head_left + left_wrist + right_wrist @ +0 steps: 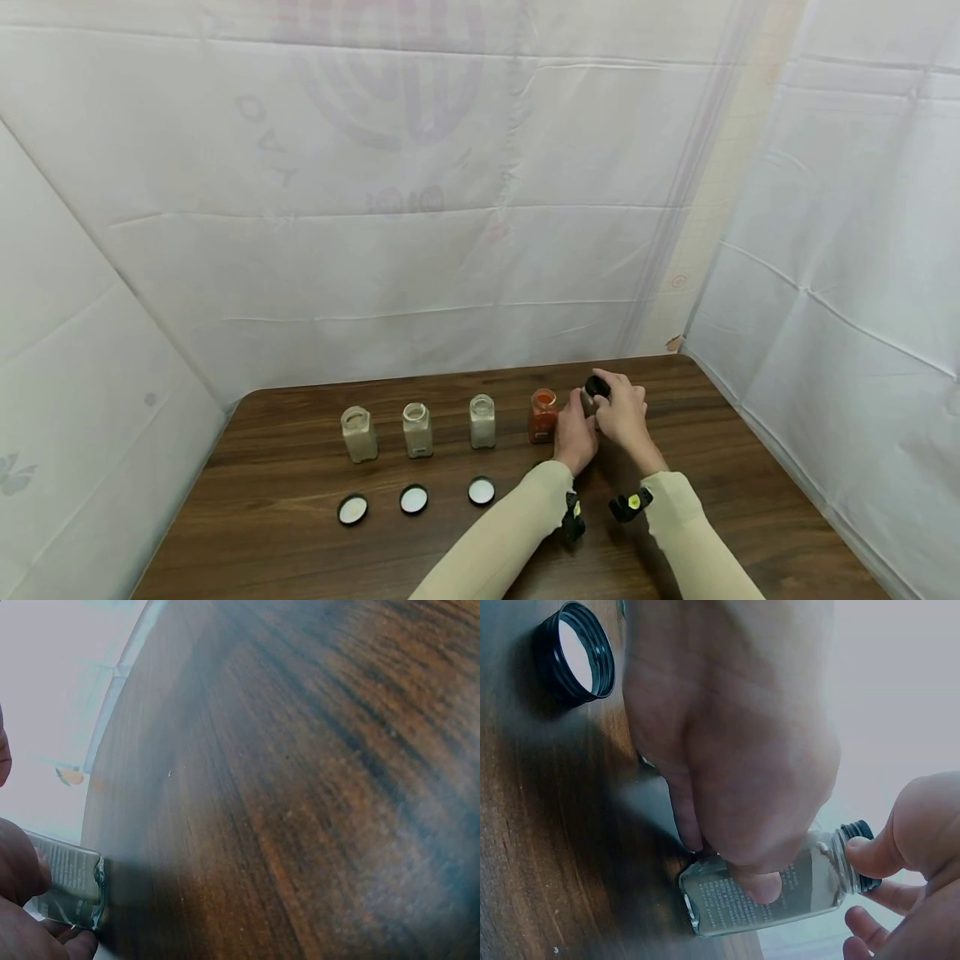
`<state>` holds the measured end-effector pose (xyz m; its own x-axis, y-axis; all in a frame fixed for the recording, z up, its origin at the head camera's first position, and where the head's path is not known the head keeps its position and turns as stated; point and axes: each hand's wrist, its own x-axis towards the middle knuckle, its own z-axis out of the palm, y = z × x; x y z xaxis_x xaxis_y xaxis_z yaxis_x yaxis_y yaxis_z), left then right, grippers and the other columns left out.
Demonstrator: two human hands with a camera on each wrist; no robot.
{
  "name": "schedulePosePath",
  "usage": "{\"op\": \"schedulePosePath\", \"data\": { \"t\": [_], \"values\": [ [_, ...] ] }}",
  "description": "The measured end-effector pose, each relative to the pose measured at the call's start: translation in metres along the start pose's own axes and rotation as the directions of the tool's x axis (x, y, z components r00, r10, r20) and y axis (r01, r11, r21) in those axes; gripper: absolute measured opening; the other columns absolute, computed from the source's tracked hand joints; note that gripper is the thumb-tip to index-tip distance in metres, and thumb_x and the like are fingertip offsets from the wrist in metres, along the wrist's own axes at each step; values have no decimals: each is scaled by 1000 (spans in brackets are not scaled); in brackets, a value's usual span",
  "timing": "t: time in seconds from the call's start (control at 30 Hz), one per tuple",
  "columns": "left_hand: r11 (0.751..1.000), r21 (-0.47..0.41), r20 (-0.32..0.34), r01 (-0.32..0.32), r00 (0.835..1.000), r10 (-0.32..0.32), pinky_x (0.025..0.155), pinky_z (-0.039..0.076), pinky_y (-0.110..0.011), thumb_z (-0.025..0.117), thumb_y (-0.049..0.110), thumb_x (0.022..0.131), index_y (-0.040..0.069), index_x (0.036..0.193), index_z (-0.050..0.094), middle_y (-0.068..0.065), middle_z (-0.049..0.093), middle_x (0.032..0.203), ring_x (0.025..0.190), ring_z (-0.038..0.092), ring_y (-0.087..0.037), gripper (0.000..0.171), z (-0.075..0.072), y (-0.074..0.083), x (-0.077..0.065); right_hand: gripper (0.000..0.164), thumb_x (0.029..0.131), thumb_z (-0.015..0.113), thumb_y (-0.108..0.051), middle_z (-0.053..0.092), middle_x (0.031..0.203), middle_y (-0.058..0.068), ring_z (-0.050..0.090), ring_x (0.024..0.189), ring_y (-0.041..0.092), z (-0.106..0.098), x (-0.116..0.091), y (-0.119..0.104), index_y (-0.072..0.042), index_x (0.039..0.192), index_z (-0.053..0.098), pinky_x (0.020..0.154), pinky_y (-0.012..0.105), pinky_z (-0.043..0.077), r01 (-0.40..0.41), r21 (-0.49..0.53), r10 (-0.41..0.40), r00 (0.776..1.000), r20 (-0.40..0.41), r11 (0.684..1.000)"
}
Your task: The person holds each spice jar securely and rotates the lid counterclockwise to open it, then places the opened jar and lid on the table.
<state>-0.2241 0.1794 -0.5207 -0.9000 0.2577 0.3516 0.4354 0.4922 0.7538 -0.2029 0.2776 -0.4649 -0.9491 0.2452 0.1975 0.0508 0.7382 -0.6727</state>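
Observation:
My left hand (576,435) grips the body of a glass spice jar (816,891) near the right end of a row of jars. Its printed label faces the right wrist camera. With thumb and fingers, my right hand (622,410) pinches the black screw lid (859,828) at the jar's mouth. Glass threads show just below that lid. Beside my left hand stands an uncapped jar of orange-red powder (542,417). In the left wrist view, the jar's base (96,892) is close to the tabletop; the left fingers partly hide its body.
Three uncapped jars of pale contents (360,437), (417,433), (483,425) stand to the left on the wooden table (285,467). Before them lie black lids (352,509), (414,499), (482,491), white insides up. White cloth (450,250) encloses the table's back and sides.

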Motion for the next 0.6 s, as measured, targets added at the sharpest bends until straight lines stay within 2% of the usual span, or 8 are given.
{"op": "schedulePosePath", "data": {
  "t": [0.1, 0.23, 0.37, 0.47, 0.6],
  "values": [
    [1000, -2, 14, 21, 1000, -21, 82, 59, -41, 60, 1, 98, 3, 133, 53, -18, 69, 112, 96, 71, -32, 36, 1, 0, 0, 49, 101, 56, -2, 42, 151, 27, 34, 124, 53, 0, -1, 0, -7, 150, 51, 96, 67, 31, 20, -3, -20, 1000, -1, 1000],
    [1000, 10, 9, 27, 1000, -27, 79, 59, -41, 59, 1, 98, 2, 137, 52, -18, 70, 110, 91, 71, -31, 39, 4, -3, 0, 50, 100, 65, -10, 43, 150, 29, 35, 124, 53, 2, -2, 0, -6, 148, 53, 98, 69, 30, 33, -3, -34, 998, -54, 999],
    [999, 40, -20, 4, 1000, -3, 71, 58, -42, 63, 1, 97, 3, 133, 54, -16, 70, 101, 84, 71, -31, 37, 5, -4, -1, 55, 96, 73, -23, 47, 142, 31, 37, 121, 52, 4, -2, -1, -4, 145, 56, 99, 69, 30, -15, -8, 14, 993, -117, 1000],
    [999, 38, -21, 13, 1000, -12, 70, 58, -41, 64, 1, 96, 5, 129, 55, -13, 70, 97, 84, 71, -30, 34, 5, -3, -1, 59, 94, 77, -30, 52, 133, 29, 39, 116, 50, 6, -1, -1, -3, 143, 58, 98, 66, 31, -57, -14, 55, 987, -150, 998],
    [999, 17, -5, 43, 999, -43, 74, 58, -38, 64, 0, 96, 6, 129, 55, -11, 69, 96, 86, 71, -29, 35, 6, -4, 2, 60, 89, 82, -34, 58, 124, 27, 42, 109, 48, 7, 2, 0, -1, 136, 62, 94, 63, 32, -65, -44, 56, 981, -188, 997]
  ]
}}
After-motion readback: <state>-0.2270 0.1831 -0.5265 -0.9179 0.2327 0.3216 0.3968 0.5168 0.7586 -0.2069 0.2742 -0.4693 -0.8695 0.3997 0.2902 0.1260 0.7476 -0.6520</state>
